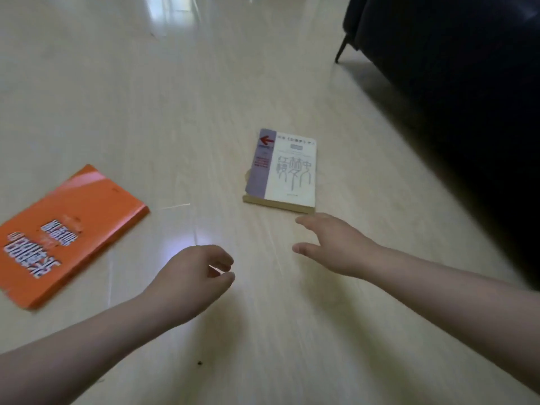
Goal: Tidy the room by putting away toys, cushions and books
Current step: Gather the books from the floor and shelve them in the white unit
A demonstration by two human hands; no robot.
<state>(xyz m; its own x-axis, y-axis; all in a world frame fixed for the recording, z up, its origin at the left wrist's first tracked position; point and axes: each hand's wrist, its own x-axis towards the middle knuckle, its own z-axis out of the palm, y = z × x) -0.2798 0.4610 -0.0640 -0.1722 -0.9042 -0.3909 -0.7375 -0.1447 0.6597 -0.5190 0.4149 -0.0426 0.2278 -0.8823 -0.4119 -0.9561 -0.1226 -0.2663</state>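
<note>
Step in hand: book pickup from floor [204, 112]. Right grip [336, 244] spread wide, empty; white book [287, 171] just ahead of it, apparently untouched. Left grip [190, 276] loosely curled, empty; orange book [67, 232] well to its left. Next move likely needs fingers under white book's near edge.

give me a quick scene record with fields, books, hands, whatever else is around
surface: pale floor
book 1: white book with a purple strip, lying flat, cover up, centre
book 2: orange book, lying flat, at the left, apart from the white one
right hand: fingers spread, reaching toward the white book's near edge, holding nothing
left hand: fingers loosely curled, holding nothing, above the floor between the books
furniture: dark sofa at the right
task state: both books not yet picked up
</note>
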